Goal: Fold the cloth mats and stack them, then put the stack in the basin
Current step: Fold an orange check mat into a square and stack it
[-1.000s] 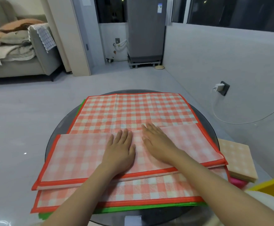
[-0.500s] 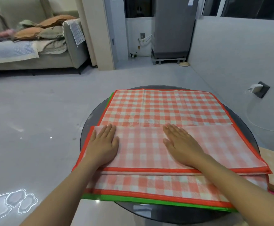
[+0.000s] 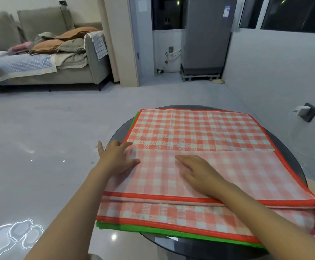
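A checked orange mat (image 3: 194,132) with a red hem lay half-folded on the round dark glass tabletop (image 3: 122,128), over a green-edged mat (image 3: 171,232). The left hand (image 3: 115,158) and right hand (image 3: 198,171) pressed flat, fingers spread, on the paler folded flap.

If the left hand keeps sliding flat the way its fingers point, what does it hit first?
Probably nothing solid. The left hand lies flat at the left edge of the red checked mat, fingers pointing up and right, so it would glide over the unfolded half. Depth is hard to judge.
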